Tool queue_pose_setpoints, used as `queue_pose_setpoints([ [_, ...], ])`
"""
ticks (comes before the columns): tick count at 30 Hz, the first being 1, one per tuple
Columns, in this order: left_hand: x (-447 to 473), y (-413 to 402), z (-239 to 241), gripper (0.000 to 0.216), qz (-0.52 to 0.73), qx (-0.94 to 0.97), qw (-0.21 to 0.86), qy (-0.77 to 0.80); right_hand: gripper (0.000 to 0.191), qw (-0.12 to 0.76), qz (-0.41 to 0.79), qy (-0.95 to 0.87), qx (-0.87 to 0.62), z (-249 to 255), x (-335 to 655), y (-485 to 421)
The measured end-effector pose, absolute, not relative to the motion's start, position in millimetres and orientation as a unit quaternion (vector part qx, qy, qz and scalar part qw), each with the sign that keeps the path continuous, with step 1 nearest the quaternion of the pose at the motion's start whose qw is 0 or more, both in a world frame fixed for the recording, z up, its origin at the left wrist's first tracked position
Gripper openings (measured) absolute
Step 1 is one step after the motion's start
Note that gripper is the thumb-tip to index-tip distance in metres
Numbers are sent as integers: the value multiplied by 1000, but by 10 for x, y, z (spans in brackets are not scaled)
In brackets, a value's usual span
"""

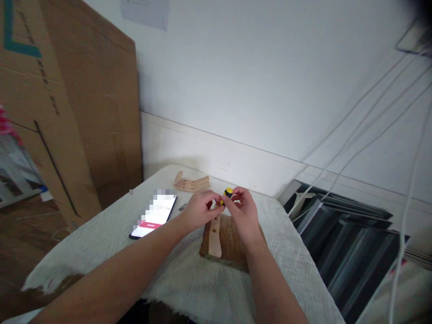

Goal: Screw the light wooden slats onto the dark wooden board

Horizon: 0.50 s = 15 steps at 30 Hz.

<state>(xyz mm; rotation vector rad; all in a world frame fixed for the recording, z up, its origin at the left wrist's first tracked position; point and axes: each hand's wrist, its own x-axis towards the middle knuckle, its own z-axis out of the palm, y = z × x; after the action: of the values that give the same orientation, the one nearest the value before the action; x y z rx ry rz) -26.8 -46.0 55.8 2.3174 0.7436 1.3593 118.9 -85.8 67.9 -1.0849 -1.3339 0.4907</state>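
My right hand (241, 211) is closed around a short yellow-and-black screwdriver (228, 192), its handle top showing above the fingers. Close beside it, my left hand (202, 208) pinches near the lower end of the tool; what its fingertips hold is hidden. Both hands are over the far part of a thick brown wooden board (232, 249) with several small holes in its top. Along the board's left side lies a pale shaped wooden piece (215, 240) with a dark hole, its far end partly covered by my hands.
Behind my left hand lie other pale wooden pieces with holes (192, 183). Small grey metal bits (182, 207) lie near a lit phone (155, 218). A whitish cloth (189, 288) covers the table. A tall cardboard box (101, 108) stands left; dark panels (351, 256) and white cables are at right.
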Motion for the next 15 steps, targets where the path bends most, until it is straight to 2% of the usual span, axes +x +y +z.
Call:
queue_pose_setpoints([
  [15,-267,-484,588,10,484,812,192,264,26,617,227,-591,-467,697,1178,-883],
])
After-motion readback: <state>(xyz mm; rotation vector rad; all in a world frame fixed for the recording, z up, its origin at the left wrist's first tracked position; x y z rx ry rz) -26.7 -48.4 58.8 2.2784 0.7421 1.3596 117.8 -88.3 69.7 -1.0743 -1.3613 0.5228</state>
